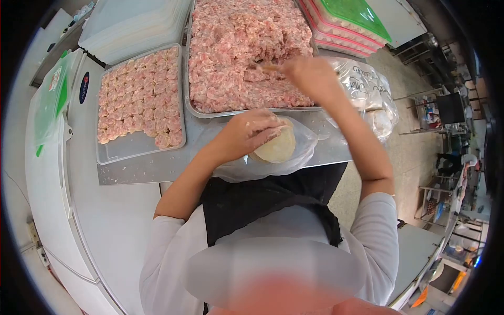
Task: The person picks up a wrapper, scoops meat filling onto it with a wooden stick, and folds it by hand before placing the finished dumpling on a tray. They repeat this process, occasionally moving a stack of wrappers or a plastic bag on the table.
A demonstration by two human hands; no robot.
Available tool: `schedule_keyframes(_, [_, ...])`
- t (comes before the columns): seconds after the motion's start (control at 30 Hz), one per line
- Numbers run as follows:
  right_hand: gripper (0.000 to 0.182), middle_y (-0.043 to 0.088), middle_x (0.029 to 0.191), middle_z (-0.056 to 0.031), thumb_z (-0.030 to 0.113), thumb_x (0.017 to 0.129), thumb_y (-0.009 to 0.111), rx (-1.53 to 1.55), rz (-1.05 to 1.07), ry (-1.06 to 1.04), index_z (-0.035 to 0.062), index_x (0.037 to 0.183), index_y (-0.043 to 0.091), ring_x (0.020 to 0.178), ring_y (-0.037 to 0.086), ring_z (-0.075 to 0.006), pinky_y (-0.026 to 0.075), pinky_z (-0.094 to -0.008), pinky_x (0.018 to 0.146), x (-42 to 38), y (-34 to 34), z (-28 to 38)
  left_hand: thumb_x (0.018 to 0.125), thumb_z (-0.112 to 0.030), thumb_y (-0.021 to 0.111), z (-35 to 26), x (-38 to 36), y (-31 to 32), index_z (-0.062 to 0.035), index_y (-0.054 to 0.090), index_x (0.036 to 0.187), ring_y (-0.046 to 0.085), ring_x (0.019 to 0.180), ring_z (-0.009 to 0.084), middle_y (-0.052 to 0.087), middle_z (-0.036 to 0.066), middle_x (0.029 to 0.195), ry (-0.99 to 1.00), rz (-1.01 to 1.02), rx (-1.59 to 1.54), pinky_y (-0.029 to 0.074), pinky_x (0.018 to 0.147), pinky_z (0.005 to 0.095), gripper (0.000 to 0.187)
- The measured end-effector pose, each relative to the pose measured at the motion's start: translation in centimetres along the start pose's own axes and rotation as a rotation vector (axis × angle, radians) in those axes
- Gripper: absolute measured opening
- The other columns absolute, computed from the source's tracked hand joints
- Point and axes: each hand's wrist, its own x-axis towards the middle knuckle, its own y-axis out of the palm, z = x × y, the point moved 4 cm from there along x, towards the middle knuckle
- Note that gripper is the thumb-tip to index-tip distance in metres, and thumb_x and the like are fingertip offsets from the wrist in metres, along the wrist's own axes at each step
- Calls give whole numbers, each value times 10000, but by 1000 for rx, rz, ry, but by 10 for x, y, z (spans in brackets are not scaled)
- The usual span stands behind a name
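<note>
My right hand (315, 79) is closed around a thin light-brown stick-like tool (270, 67), its far end in the pink minced meat (231, 47). The meat fills a large metal tray (210, 114), with a hollow scooped near the tool. My left hand (254, 131) is curled with its fingers together, their tips floury; what lies inside them is hidden. Just beside and below it are pale round dough wrappers (278, 147), lying on a clear plastic bag (310, 139) at the front of the metal table.
On the left, a plastic tray (118, 155) holds rows of meat-filled dumplings (139, 94). Behind it are stacked clear lidded trays (136, 26). Pink trays with a green lid (357, 16) stand at back right. White plastic-wrapped packs (362, 84) sit at the table's right end.
</note>
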Motion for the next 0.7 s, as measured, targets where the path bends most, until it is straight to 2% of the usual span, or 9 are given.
schedule_keyframes(0.1, [126, 655, 727, -100, 174, 813, 563, 149, -35, 63, 89, 785, 651, 688, 668, -277, 521, -408, 570, -18, -4, 31, 893, -165, 601, 8, -7, -9, -35, 657, 991, 608, 928, 211, 635, 97, 1010, -125, -147, -126, 470, 840, 310, 172])
schedule_keyframes(0.17, [133, 655, 734, -105, 180, 819, 563, 235, -34, 133, 85, 798, 654, 696, 665, -292, 521, -424, 591, -32, -8, 38, 873, -161, 646, 27, -15, -12, -22, 650, 1033, 584, 859, 95, 635, 18, 938, -395, -339, -501, 470, 775, 254, 213])
schedule_keyframes(0.27, [152, 663, 762, -114, 196, 835, 564, 483, -121, 269, 84, 851, 666, 707, 656, -307, 513, -450, 617, -51, -10, 26, 885, -169, 647, 22, -18, -18, -51, 646, 1066, 564, 848, 68, 628, -7, 943, -369, -493, -743, 464, 773, 241, 216])
schedule_keyframes(0.37, [179, 671, 774, -112, 225, 854, 565, 580, -137, 351, 86, 862, 678, 723, 657, -301, 515, -442, 616, -48, -12, -5, 902, -178, 634, 27, -35, -31, -42, 613, 1146, 592, 907, 92, 646, 23, 1001, -400, -512, -490, 475, 808, 244, 280])
schedule_keyframes(0.4, [190, 673, 769, -116, 244, 855, 569, 371, -82, 319, 91, 837, 681, 724, 660, -303, 519, -438, 619, -39, -19, -15, 902, -178, 634, 26, -41, -33, -42, 613, 1146, 592, 907, 92, 646, 23, 1001, -402, -515, -489, 475, 808, 244, 280])
schedule_keyframes(0.43, [205, 675, 764, -119, 263, 856, 573, 161, -30, 286, 96, 812, 684, 725, 662, -305, 523, -434, 622, -32, -23, -22, 909, -179, 625, 28, -48, -37, -25, 593, 1174, 604, 942, 114, 646, 38, 1033, -470, -641, -639, 484, 831, 260, 308])
schedule_keyframes(0.47, [205, 675, 764, -119, 263, 856, 573, 158, -37, 282, 96, 812, 684, 725, 662, -305, 523, -434, 622, -27, -18, -24, 916, -179, 617, 30, -54, -39, -8, 573, 1202, 616, 978, 136, 645, 54, 1065, -531, -767, -791, 494, 854, 275, 335])
schedule_keyframes(0.53, [233, 660, 756, -142, 286, 888, 542, 110, 178, 153, 91, 826, 654, 718, 647, -331, 505, -456, 610, -18, 7, -8, 921, -172, 608, 26, -58, -43, 4, 565, 1206, 623, 993, 160, 640, 68, 1090, -480, -878, -897, 501, 870, 293, 337])
schedule_keyframes(0.7, [232, 652, 745, -148, 284, 886, 553, 403, -52, 196, 85, 822, 653, 708, 649, -331, 501, -461, 625, -42, 0, 21, 932, -163, 585, 30, -58, -51, 16, 562, 1196, 631, 1009, 198, 634, 102, 1108, -435, -1050, -942, 513, 893, 335, 320])
